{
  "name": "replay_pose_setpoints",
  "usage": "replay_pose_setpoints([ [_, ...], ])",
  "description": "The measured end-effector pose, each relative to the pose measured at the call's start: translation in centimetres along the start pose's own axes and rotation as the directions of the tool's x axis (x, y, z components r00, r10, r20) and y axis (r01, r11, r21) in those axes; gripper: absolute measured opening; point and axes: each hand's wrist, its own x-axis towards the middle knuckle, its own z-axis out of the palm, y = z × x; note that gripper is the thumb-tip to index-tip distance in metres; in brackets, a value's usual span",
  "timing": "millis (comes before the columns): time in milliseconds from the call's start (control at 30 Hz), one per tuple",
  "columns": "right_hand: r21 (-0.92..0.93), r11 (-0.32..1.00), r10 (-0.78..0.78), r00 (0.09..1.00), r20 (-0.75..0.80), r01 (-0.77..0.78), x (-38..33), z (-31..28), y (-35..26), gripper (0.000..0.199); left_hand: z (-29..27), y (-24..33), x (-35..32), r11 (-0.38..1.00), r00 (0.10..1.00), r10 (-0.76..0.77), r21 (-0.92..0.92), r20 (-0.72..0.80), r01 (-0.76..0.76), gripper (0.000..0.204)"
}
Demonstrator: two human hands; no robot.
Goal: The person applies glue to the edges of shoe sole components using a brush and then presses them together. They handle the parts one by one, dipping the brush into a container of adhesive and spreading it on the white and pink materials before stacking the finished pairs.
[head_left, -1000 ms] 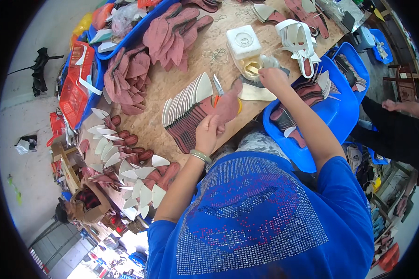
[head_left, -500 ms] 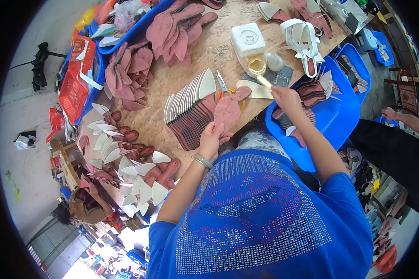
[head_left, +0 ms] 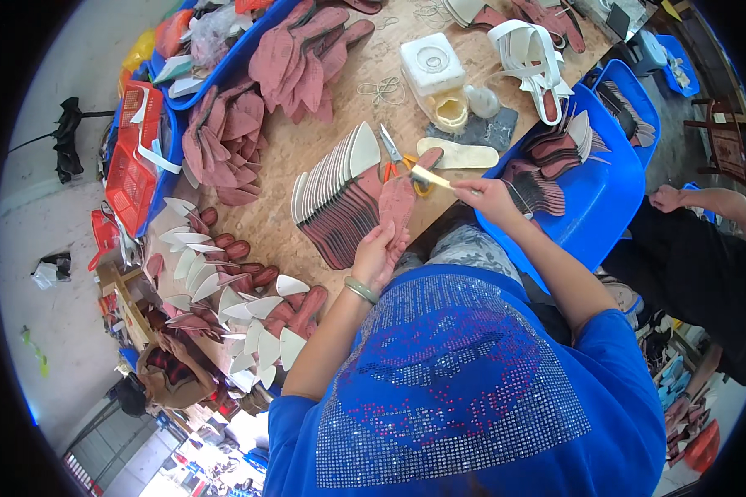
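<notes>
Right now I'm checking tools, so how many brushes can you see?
1: the pale-handled brush in the right hand, its tip near the pink sole that the left hand holds. Others may be hidden.

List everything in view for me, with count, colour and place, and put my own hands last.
Flat sole piece: one, dusty pink, left hand
Slim-handled brush: one, pale yellow, right hand
Metal scissors: one, orange handles, beside the sole piece
Fanned sole row: one, pink and white, left of scissors
Plastic container: one, white, far table
Flat slab: one, dark grey, beside container
Flat insole: one, cream, near slab
Looped straps: one bundle, white, upper right
Flapped soles: many, pink and white, lower left
Plastic tubs: several, blue, both sides
Perforated baskets: uncounted, red, left
Wooden tabletop: one, tan, centre
Left hand: one, bare, lower centre
Right hand: one, bare, right of it
</notes>
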Motion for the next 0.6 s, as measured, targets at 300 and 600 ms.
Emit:
replay_pose_setpoints([
  [300,-0.320,0.938,0.067,0.975,-0.214,-0.135,2.3,-0.8,3.2,0.026,-1.6,1.1,0.8,0.971,0.997,0.025,0.235,0.079,-0.043,0.022],
  [600,-0.344,0.936,-0.101,0.993,-0.061,0.074,5.0,0.2,0.9,0.024,-0.6,3.0,0.6,0.575,0.943,0.275,0.754,0.187,-0.318,0.023],
])
